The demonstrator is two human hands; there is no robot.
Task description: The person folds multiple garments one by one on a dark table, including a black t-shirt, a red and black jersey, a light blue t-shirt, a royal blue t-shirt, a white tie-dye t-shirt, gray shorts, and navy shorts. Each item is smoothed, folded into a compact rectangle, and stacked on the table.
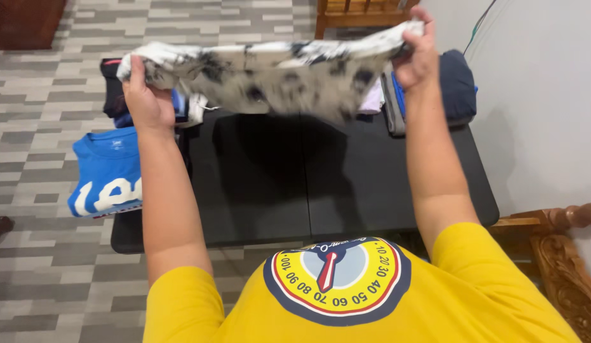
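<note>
A white garment with black tie-dye blotches (pixel 270 79) is stretched in the air between both my hands, above the far part of a black table (pixel 295 184). My left hand (pixel 146 98) grips its left end, fingers closed around the cloth. My right hand (pixel 415 54) pinches the right end, held slightly higher. The garment hangs bunched and folded over itself, hiding part of the clothes behind it.
A folded blue shirt with white print (pixel 108 171) lies at the table's left edge. Dark folded clothes (pixel 114 95) sit behind my left hand; a navy and grey stack (pixel 454 89) sits far right. Carved wooden furniture (pixel 562 267) stands right, a wall beside it.
</note>
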